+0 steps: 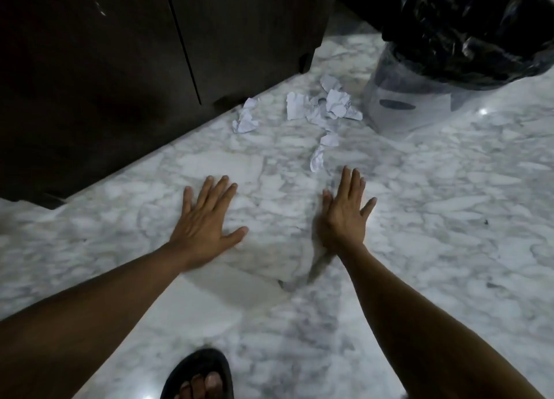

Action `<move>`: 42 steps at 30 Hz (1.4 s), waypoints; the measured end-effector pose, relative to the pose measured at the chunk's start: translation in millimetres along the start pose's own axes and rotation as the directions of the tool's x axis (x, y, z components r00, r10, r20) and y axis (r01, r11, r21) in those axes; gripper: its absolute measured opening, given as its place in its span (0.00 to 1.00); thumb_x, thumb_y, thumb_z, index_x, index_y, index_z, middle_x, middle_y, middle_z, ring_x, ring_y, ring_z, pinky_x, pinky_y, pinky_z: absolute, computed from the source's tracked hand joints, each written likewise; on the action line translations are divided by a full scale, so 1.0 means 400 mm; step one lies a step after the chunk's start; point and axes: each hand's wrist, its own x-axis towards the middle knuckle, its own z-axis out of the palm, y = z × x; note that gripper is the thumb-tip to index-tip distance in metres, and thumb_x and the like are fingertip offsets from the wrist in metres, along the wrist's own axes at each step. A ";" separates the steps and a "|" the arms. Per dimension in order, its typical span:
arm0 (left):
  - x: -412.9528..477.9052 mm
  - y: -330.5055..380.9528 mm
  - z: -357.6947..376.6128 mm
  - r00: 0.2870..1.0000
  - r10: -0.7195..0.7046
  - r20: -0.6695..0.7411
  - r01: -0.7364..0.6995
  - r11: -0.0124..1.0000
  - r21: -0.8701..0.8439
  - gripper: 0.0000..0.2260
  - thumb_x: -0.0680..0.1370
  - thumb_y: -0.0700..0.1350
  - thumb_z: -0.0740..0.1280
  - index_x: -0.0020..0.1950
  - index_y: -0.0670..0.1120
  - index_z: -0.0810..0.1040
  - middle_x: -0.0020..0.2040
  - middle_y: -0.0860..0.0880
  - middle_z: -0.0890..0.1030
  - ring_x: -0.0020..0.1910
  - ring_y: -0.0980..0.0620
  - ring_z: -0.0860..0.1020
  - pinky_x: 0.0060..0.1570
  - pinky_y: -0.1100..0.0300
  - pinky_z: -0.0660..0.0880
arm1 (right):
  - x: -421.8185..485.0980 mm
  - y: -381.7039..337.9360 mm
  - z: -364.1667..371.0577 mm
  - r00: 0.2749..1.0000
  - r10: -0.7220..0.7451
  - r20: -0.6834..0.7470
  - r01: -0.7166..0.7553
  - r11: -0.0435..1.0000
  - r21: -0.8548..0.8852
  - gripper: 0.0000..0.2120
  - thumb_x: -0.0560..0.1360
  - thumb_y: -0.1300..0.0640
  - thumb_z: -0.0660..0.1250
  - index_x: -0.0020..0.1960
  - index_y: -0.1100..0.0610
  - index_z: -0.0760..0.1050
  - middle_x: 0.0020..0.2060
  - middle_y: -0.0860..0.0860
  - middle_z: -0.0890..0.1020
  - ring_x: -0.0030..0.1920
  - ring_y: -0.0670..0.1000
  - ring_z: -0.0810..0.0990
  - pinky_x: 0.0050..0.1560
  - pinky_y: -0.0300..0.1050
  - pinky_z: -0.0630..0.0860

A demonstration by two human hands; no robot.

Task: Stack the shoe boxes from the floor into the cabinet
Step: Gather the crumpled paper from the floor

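Progress looks to be at the very start. The cabinet [90, 83] fills the upper left of the frame with its dark doors closed, and nothing shows as stacked yet.

Your left hand [207, 218] and right hand [344, 215] are both spread flat with straight fingers, gripping nothing. Between them, at the centre of the frame, lies what seems to be a pale, blocky shoe box [269, 248] — it is blurred and its surface blends with the floor [434, 218], so you cannot be sure. The left hand appears to lie on its top and the right along its right side, but actual contact cannot be told. No other box is in view. Lifting, opening a door and stacking are all still ahead.

The floor is glossy white marble with grey veins. The cabinet is matte, flat-panelled and dark, with one thin seam between the doors. Crumpled paper [326, 104] lies in sharp white creases at upper centre. At upper right stands a smooth pale bin [398, 104] lined with a crinkled, shiny black bag [467, 32]. A black sandal [180, 377] is at the bottom edge.
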 end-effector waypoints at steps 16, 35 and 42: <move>0.371 0.049 -0.132 0.967 0.140 0.213 -0.171 0.976 0.133 0.75 0.44 0.80 0.70 0.77 0.59 0.29 0.77 0.51 0.26 0.74 0.41 0.25 0.71 0.36 0.30 | 0.598 -0.134 -0.122 0.978 -0.158 0.138 0.142 0.982 0.123 0.39 0.76 0.28 0.53 0.81 0.45 0.51 0.81 0.53 0.51 0.80 0.59 0.50 0.78 0.62 0.49; 0.229 0.032 -0.162 0.980 0.033 0.195 -0.027 0.999 -0.033 0.70 0.54 0.68 0.80 0.78 0.60 0.32 0.81 0.54 0.37 0.81 0.49 0.44 0.76 0.43 0.57 | 0.469 -0.125 -0.136 0.941 -0.331 0.066 0.316 0.934 0.169 0.28 0.81 0.40 0.60 0.76 0.54 0.65 0.77 0.59 0.59 0.78 0.60 0.57 0.76 0.56 0.58; 0.286 0.041 -0.165 0.962 0.006 0.273 -0.025 0.998 0.064 0.75 0.48 0.64 0.83 0.75 0.62 0.28 0.81 0.50 0.40 0.80 0.42 0.48 0.68 0.42 0.70 | 0.625 -0.197 -0.124 0.972 -0.126 0.200 0.165 0.968 -0.189 0.40 0.77 0.29 0.53 0.81 0.43 0.43 0.81 0.49 0.44 0.78 0.67 0.54 0.75 0.62 0.54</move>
